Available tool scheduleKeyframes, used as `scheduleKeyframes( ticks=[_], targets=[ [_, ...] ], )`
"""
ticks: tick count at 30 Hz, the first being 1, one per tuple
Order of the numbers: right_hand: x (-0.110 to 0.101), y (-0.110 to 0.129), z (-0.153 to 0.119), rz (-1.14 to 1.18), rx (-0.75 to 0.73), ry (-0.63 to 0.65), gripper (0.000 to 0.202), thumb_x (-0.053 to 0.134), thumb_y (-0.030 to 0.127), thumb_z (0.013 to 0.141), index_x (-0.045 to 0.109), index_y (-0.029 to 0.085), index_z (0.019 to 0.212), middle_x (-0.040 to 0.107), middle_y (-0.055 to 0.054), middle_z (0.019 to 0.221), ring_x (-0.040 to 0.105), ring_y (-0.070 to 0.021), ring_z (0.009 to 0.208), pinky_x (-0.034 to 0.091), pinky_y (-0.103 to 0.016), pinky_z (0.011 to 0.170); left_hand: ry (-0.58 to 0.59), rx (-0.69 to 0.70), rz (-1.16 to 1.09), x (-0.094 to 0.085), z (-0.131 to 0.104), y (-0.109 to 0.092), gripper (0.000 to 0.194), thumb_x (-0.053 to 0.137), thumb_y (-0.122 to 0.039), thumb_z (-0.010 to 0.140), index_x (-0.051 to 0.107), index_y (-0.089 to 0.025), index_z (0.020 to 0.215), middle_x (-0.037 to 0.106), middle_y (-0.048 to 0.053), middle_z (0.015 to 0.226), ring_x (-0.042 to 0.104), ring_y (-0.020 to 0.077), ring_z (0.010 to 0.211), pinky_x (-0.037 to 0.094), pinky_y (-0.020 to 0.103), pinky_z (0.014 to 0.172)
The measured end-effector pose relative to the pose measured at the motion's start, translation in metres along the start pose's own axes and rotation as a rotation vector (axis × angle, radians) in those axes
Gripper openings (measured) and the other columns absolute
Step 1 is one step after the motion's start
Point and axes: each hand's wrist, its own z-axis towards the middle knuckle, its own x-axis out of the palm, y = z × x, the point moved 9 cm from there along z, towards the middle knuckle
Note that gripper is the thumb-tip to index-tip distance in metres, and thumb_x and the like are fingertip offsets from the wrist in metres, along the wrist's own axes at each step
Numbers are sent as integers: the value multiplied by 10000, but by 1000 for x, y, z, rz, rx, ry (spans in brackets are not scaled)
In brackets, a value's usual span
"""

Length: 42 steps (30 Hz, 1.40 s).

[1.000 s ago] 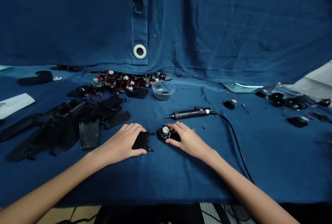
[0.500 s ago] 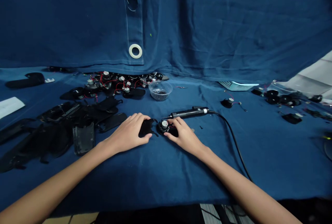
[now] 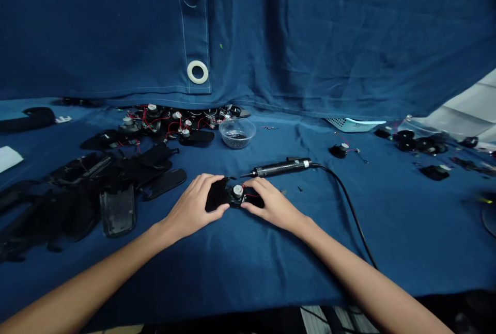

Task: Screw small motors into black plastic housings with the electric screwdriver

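Observation:
My left hand (image 3: 199,202) is closed around a black plastic cover (image 3: 217,194), thumb at the near edge and fingers at the far edge. Opposite it, my right hand (image 3: 269,200) grips a black motor housing (image 3: 253,198) with a round silver-white motor (image 3: 237,190) and a red wire on it. Cover and housing meet in the middle, the motor standing up between the hands. Just beyond the fingers lies a black electric screwdriver (image 3: 282,167), its tip pointing left. How the two parts engage is too dark to make out.
A clear bowl of small dark screws (image 3: 237,133) stands behind the hands. Black plastic shells (image 3: 118,210) pile up on the left, with wired motors (image 3: 178,122) behind. The screwdriver's cord (image 3: 352,210) runs down the right. A light-blue basket (image 3: 354,125) and more black parts (image 3: 420,143) lie far right.
The gap between the cover and the motor housing has closed; my hands have come together, the right one bringing the housing slightly left. The whole view has shifted a little.

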Motion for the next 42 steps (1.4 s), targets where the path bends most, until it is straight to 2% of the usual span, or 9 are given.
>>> scheduleKeyframes(
  ticks=[6,12,17,20,26,32,36,42],
  targets=[
    [-1,5,-3,-163,-18,-25,359,555,419,917,571,191,1194,575,-81,1046,572,-201,987,503,-352,903,23,-10,0,6,-2,5,557,614,-376,870,389,-210,1352,495,97,1260,484,243,1175,426,418,1019],
    [1,3,-4,-126,43,3,341,544,412,927,563,209,1200,594,-59,1021,607,-158,848,513,-297,788,17,-11,10,4,-1,4,551,610,-393,872,408,-202,1348,503,104,1246,485,250,1163,426,421,1006],
    [1,0,-4,-65,90,15,326,551,420,923,561,221,1181,609,-44,1015,611,-156,845,509,-299,765,40,-5,29,5,-1,4,526,585,-399,890,423,-202,1350,509,101,1229,486,249,1141,422,425,995],
    [1,-1,-4,-20,100,4,321,552,409,924,553,215,1179,594,-43,1016,606,-156,885,513,-308,801,61,-12,27,7,-2,4,508,558,-423,910,430,-206,1351,512,95,1215,485,243,1128,420,423,990],
    [-1,0,-3,53,98,-35,326,564,378,921,527,224,1206,575,-54,1153,569,-169,1069,482,-341,953,103,-26,20,11,0,7,521,538,-475,920,431,-209,1356,507,91,1222,483,241,1130,413,423,1000],
    [0,1,-2,63,64,-49,328,566,356,924,535,238,1229,598,-49,1095,543,-176,1025,468,-351,937,108,-7,57,12,-1,4,525,544,-469,912,444,-189,1345,506,98,1221,490,247,1124,411,427,1002],
    [1,-1,0,58,52,-61,281,553,327,936,556,230,1199,608,-45,1055,543,-172,990,469,-340,907,84,21,110,8,-2,-1,519,561,-392,889,447,-172,1344,504,109,1223,495,254,1108,419,429,984],
    [-2,1,1,79,28,-96,151,512,304,957,582,197,1038,620,-55,1021,577,-164,959,481,-335,890,77,63,136,5,-2,-6,534,565,-313,855,424,-174,1351,498,109,1251,493,260,1111,418,430,970]
  ],
)
